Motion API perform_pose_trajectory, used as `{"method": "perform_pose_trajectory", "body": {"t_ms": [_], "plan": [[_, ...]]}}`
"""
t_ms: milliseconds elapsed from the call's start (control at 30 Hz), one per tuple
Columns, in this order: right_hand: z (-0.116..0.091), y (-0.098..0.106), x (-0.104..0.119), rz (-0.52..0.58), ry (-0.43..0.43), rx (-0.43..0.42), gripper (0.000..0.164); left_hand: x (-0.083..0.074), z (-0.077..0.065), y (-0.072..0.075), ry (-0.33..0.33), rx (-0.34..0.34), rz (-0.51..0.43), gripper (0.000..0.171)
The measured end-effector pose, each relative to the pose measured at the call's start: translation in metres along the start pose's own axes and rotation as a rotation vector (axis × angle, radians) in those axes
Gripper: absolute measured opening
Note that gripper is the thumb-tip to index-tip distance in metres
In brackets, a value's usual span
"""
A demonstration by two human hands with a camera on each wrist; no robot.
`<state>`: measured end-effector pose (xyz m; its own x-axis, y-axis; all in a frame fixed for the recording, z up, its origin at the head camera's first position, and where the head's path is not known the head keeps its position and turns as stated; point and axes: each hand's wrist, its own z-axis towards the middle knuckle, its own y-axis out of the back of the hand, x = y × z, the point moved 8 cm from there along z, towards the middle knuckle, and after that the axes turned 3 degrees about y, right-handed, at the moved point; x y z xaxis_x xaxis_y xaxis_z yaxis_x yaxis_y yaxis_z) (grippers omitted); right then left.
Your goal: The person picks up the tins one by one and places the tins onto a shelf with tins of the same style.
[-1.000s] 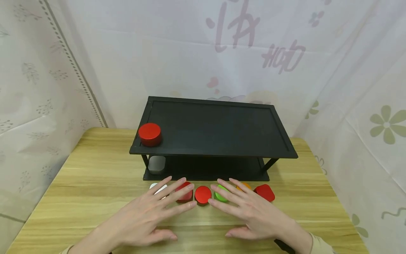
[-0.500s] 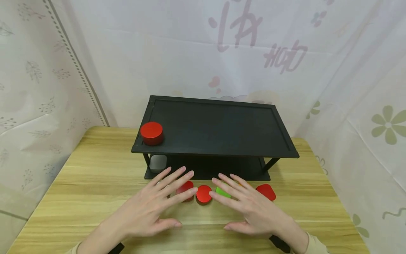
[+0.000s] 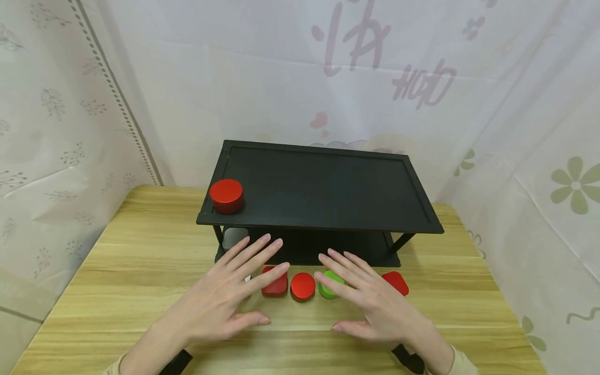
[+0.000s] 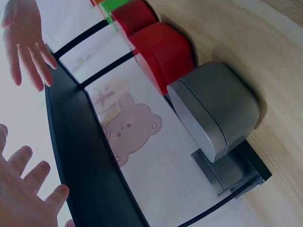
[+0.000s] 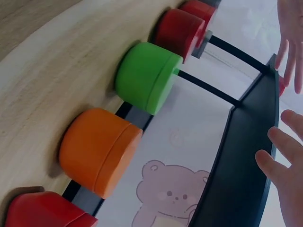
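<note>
Both hands hover with spread fingers over a row of small lidded tins, holding nothing. My left hand (image 3: 217, 299) covers most of a silver tin (image 4: 215, 109) in the head view and reaches beside a rounded-square red tin (image 3: 275, 283). A round red tin (image 3: 302, 286) sits between the two hands. Over a green tin (image 3: 330, 284) extend fingers of my right hand (image 3: 372, 297), which hides an orange tin (image 5: 97, 149) from the head view. Another red tin (image 3: 396, 283) shows past its right side.
Behind the row stands a black two-tier rack (image 3: 319, 187). One round red tin (image 3: 227, 195) rests on its upper tier at the left, and a grey tin (image 3: 235, 237) on its lower tier. A printed cloth (image 3: 281, 94) hangs behind the wooden table (image 3: 131, 250).
Both hands have moved slightly forward toward the rack, fingers still spread. The orange tin has become hidden behind the right hand. The tins and rack keep their places.
</note>
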<state>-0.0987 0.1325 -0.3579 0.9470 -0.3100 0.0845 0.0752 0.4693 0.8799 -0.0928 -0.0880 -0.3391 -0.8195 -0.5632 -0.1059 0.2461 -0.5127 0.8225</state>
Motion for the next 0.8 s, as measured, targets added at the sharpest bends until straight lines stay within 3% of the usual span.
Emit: {"method": "perform_pose_trajectory", "body": {"t_ms": [300,600,800], "plan": [[-0.001,0.007,-0.007,0.024,-0.071,-0.035,0.076,0.004,0.005,0.005,0.021,-0.028,-0.013,0.072],[-0.006,0.01,-0.011,0.042,-0.101,-0.067,0.076,0.007,-0.001,0.024,0.044,-0.184,-0.053,0.072],[-0.009,0.013,-0.014,0.054,-0.131,-0.094,0.077,0.01,-0.004,0.028,0.085,-0.219,-0.06,0.073]]}}
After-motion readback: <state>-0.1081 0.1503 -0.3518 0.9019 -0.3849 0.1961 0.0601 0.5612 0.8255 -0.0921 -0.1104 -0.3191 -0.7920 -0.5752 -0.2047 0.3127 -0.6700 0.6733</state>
